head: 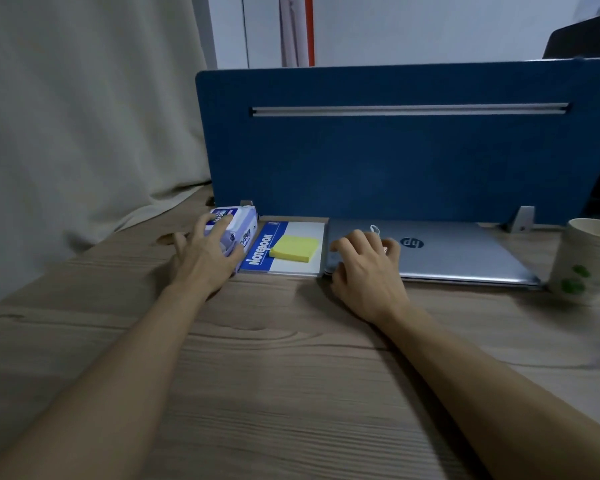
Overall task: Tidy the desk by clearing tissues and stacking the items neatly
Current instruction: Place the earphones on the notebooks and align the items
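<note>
Wood-grain worktop (291,375). Blue fabric divider panel (395,161) upright along its rear edge, carrying a grey horizontal rail (409,109). Beige curtain (84,116) at left. White wall (430,26) behind. Lighting dim.

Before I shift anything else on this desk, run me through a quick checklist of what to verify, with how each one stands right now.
1. Left hand has hold of the tissue pack: ok, fingers lie over its top.
2. Right hand placed on the closed laptop: ok, fingers lie on the lid near its left edge.
3. Sticky notes sit squarely on the notebook: ok.
4. Notebook lined up between pack and laptop: ok, edges roughly parallel.
5. Paper cup clear of the laptop's right corner: not ok, it stands very close.
6. Loose tissues left on the desk: cannot tell, none visible in view.
</note>
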Demonstrator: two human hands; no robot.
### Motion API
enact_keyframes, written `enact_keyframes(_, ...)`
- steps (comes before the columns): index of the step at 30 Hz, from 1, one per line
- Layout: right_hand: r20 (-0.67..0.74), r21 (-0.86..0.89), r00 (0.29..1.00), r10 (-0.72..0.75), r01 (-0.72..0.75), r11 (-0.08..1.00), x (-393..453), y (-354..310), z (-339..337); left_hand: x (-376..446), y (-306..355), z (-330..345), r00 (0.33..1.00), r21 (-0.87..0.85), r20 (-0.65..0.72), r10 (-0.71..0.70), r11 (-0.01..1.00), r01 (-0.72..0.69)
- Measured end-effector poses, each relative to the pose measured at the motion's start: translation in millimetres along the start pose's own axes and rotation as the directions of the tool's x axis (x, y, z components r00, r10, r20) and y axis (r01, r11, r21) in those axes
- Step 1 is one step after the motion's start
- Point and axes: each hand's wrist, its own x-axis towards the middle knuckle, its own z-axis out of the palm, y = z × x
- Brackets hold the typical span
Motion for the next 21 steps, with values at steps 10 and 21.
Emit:
enact_keyframes(10,-0.203,0.228,0.885,0.419,-0.374,0.899,-2,41,-9,0,13,3,0.989,0.081,-0.058,0.135,0.988,-0.130)
enact_keyframes(21,0.039,0.329,0.874,0.485,-0.470,0.819,-18,62,-25,-54,158,21,0.951,-0.393,0.072,0.300,0.885,-0.249)
